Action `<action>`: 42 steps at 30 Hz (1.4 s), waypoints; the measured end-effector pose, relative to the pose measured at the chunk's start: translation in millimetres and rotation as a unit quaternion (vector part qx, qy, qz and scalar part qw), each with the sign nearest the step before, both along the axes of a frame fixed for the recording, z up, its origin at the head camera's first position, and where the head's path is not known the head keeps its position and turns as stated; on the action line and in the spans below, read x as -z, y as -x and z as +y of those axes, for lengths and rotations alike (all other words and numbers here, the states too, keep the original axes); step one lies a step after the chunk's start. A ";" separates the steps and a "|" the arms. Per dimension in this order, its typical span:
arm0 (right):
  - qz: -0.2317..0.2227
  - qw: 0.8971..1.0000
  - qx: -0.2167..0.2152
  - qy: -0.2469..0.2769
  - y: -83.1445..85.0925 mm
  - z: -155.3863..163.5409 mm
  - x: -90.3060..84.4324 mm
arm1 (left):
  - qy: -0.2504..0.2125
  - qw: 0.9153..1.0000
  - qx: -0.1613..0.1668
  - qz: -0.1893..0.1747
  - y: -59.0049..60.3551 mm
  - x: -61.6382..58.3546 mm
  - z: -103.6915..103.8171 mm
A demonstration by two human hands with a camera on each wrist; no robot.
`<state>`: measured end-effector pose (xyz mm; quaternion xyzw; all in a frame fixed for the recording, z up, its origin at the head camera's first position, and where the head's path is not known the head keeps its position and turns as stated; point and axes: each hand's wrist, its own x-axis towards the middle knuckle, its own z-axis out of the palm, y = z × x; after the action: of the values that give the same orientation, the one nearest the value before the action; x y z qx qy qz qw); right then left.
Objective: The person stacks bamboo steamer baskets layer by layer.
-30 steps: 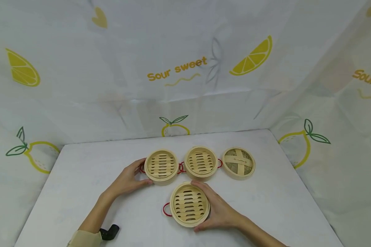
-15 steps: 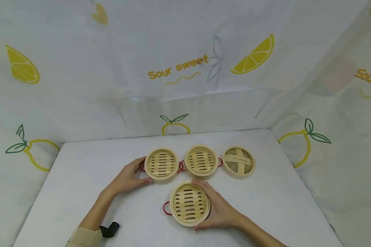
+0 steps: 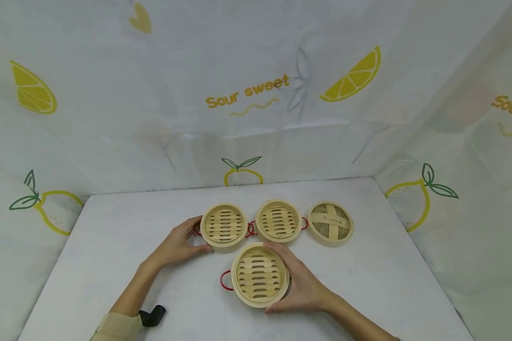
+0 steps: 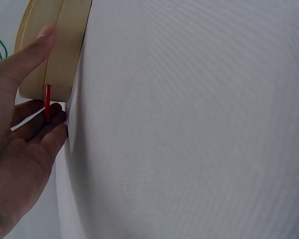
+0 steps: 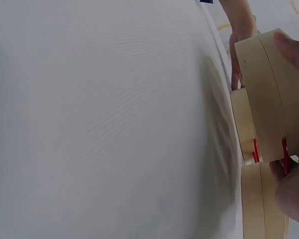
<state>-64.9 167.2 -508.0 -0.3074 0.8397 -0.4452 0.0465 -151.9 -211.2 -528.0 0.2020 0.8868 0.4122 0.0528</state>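
Observation:
My right hand (image 3: 296,284) grips a round bamboo steamer basket (image 3: 260,277) by its right side, thumb at the front and fingers at the back. In the right wrist view this basket (image 5: 269,94) is raised off the table, slats facing up in the head view, and a red handle sticks out on its left. My left hand (image 3: 179,244) holds the left end of another steamer basket (image 3: 224,225), which stands on the table. The left wrist view shows the thumb on the basket's wall (image 4: 65,55) and fingers around the red handle (image 4: 48,102).
A third steamer basket (image 3: 278,221) stands just right of the left one, their red handles meeting. Right of it lies a woven bamboo lid (image 3: 330,224). A black object (image 3: 153,316) is by the left sleeve. Behind the white table (image 3: 367,284) hangs a lemon-print cloth (image 3: 175,94).
My right hand has lifted the front steamer basket and moved it slightly away from me and to the left. The left hand keeps its hold in place.

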 end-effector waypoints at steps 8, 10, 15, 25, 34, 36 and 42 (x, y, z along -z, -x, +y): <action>-0.011 1.000 0.015 0.010 1.9 -3.5 -14.0 | -0.003 1.000 0.004 0.001 1.6 -1.0 5.0; -0.007 1.000 0.018 0.010 2.7 -4.6 -16.5 | -0.003 1.000 0.004 0.001 1.9 -0.8 5.4; 0.005 1.000 0.021 0.015 4.2 -8.0 -20.1 | 0.002 1.000 0.002 0.003 1.8 1.0 4.3; 0.014 0.999 0.030 0.019 10.7 -18.3 -30.8 | 0.006 1.000 -0.001 0.004 -0.2 0.3 1.2; 0.009 0.999 0.018 0.036 15.9 -26.3 -34.3 | 0.003 1.000 -0.007 -0.001 -1.6 0.1 -0.3; 0.005 0.999 0.016 0.042 16.9 -28.3 -34.8 | 0.000 1.000 -0.006 0.000 -1.6 0.0 -0.1; 0.006 0.999 0.021 0.041 20.9 -32.7 -34.9 | 0.000 1.000 -0.003 0.006 -0.3 0.4 1.2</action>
<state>-85.8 134.5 -473.1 -0.2944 0.8272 -0.4781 0.0194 -151.6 -210.0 -528.3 0.2017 0.8879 0.4108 0.0466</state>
